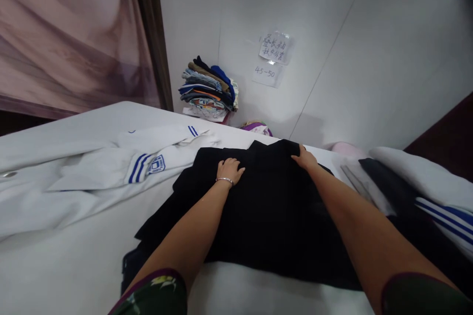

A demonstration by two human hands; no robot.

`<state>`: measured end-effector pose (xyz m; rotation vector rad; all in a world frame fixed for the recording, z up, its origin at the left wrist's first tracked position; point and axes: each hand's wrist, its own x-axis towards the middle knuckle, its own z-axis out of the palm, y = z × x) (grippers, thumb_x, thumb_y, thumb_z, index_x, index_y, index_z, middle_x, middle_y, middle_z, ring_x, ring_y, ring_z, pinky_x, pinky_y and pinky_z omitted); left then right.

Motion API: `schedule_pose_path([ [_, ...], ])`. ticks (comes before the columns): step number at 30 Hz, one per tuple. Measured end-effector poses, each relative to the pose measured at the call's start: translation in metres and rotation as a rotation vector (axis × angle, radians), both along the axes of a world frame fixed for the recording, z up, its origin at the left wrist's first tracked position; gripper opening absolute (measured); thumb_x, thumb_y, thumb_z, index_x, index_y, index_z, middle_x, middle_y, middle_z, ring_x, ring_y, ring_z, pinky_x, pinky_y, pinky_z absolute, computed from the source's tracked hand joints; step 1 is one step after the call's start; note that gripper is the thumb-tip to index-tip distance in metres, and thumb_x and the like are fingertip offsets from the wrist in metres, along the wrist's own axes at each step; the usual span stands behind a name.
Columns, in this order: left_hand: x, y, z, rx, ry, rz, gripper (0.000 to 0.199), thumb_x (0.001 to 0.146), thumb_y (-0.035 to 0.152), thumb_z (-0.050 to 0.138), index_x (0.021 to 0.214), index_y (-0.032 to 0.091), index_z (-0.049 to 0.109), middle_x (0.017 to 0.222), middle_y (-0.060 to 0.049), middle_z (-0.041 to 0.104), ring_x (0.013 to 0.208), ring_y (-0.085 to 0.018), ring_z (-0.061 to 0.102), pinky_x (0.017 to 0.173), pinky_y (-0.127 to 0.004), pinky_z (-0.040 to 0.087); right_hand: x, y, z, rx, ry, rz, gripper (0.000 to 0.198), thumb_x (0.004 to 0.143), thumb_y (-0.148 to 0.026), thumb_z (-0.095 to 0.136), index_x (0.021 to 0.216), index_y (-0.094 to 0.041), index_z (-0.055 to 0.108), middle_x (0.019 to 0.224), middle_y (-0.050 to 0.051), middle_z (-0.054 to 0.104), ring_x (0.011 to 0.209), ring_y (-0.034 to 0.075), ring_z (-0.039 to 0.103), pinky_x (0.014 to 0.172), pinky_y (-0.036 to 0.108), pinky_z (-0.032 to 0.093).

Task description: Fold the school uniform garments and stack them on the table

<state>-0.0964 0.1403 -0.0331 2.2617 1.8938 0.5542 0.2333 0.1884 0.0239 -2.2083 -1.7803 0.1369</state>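
A black garment, its exact kind unclear, is spread over the white table in front of me. My left hand, a bracelet at its wrist, lies on the upper left part of the cloth with fingers spread. At the far right edge of the same garment, my right hand has its fingers and thumb closed on the fabric. White clothing with blue stripes and a blue emblem lies to the left, close to the black cloth.
Against the wall rises a stack of folded clothes, with a purple bundle beside it. More garments, white, dark and blue-striped, lie at the right. Handwritten paper notes are taped to the wall. A curtain hangs at the left.
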Motion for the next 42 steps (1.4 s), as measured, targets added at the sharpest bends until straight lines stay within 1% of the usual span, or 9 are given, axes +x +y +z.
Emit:
schedule_pose_path([
  [6, 0.001, 0.0, 0.001, -0.006, -0.013, 0.008, 0.034, 0.09, 0.044, 0.046, 0.112, 0.026, 0.064, 0.133, -0.004, 0.058, 0.128, -0.024, 0.043, 0.108, -0.043, 0.026, 0.017, 0.004, 0.008, 0.122, 0.226, -0.053, 0.021, 0.078, -0.034, 0.058, 0.091, -0.021, 0.069, 0.095, 0.01, 0.071, 0.103, 0.028, 0.061, 0.09, 0.041, 0.044],
  [13, 0.0, -0.001, 0.003, 0.015, -0.033, 0.036, 0.032, 0.088, 0.039, 0.048, 0.114, 0.026, 0.063, 0.134, -0.002, 0.056, 0.127, -0.022, 0.043, 0.107, -0.038, 0.028, 0.041, -0.081, 0.017, 0.449, 0.559, 0.017, 0.041, 0.079, -0.046, 0.055, 0.11, -0.023, 0.066, 0.106, 0.002, 0.07, 0.105, 0.025, 0.062, 0.087, 0.036, 0.051],
  [18, 0.001, -0.003, 0.007, 0.013, -0.008, 0.068, 0.03, 0.087, 0.035, 0.049, 0.111, 0.024, 0.064, 0.128, -0.005, 0.059, 0.124, -0.024, 0.045, 0.103, -0.037, 0.032, 0.05, -0.15, -0.011, -0.092, 0.553, 0.24, 0.038, 0.066, -0.049, 0.069, 0.087, -0.018, 0.073, 0.081, 0.003, 0.073, 0.082, 0.027, 0.067, 0.078, 0.041, 0.054],
  [20, 0.001, -0.004, 0.008, 0.013, -0.004, 0.064, 0.029, 0.087, 0.035, 0.049, 0.11, 0.024, 0.064, 0.127, -0.005, 0.06, 0.122, -0.024, 0.046, 0.102, -0.037, 0.033, 0.053, -0.157, -0.009, -0.141, 0.458, 0.272, 0.041, 0.068, -0.049, 0.068, 0.094, -0.018, 0.072, 0.089, 0.005, 0.073, 0.084, 0.027, 0.067, 0.081, 0.042, 0.053],
  [26, 0.0, -0.006, 0.009, 0.022, -0.001, 0.062, 0.028, 0.089, 0.036, 0.048, 0.107, 0.024, 0.065, 0.124, -0.006, 0.061, 0.12, -0.024, 0.048, 0.1, -0.037, 0.034, 0.025, -0.121, 0.031, 0.256, 0.039, 0.243, 0.067, 0.077, -0.057, 0.058, 0.134, -0.022, 0.049, 0.143, 0.011, 0.046, 0.128, 0.032, 0.046, 0.106, 0.049, 0.037],
  [31, 0.001, -0.007, 0.008, 0.008, 0.015, 0.036, 0.047, 0.084, 0.057, 0.049, 0.114, 0.023, 0.062, 0.131, -0.008, 0.057, 0.125, -0.027, 0.044, 0.103, -0.04, 0.03, -0.011, -0.061, 0.035, 0.146, -0.127, 0.23, 0.071, 0.076, -0.056, 0.06, 0.134, -0.017, 0.047, 0.141, 0.017, 0.046, 0.133, 0.035, 0.038, 0.108, 0.053, 0.03],
  [37, 0.002, -0.005, 0.005, -0.007, 0.029, 0.026, 0.06, 0.083, 0.063, 0.045, 0.126, 0.022, 0.055, 0.144, -0.01, 0.045, 0.136, -0.03, 0.029, 0.112, -0.048, 0.017, -0.006, -0.01, 0.023, 0.12, 0.262, -0.045, 0.046, 0.056, -0.04, 0.078, 0.094, -0.016, 0.068, 0.098, 0.015, 0.069, 0.106, 0.036, 0.059, 0.093, 0.049, 0.043],
  [39, 0.002, -0.004, 0.004, -0.007, 0.022, 0.039, 0.053, 0.086, 0.057, 0.044, 0.123, 0.022, 0.056, 0.142, -0.01, 0.047, 0.135, -0.029, 0.031, 0.112, -0.048, 0.016, 0.0, -0.003, 0.029, 0.187, 0.328, -0.056, 0.028, 0.062, -0.036, 0.072, 0.08, -0.016, 0.068, 0.087, 0.012, 0.07, 0.1, 0.033, 0.062, 0.09, 0.045, 0.044],
  [42, 0.002, -0.004, 0.004, -0.002, 0.006, 0.049, 0.046, 0.087, 0.052, 0.044, 0.12, 0.022, 0.058, 0.14, -0.01, 0.05, 0.133, -0.028, 0.035, 0.112, -0.047, 0.017, 0.012, -0.003, 0.048, 0.406, 0.468, -0.071, 0.032, 0.078, -0.037, 0.052, 0.094, -0.013, 0.065, 0.094, 0.01, 0.068, 0.098, 0.026, 0.062, 0.087, 0.039, 0.047],
])
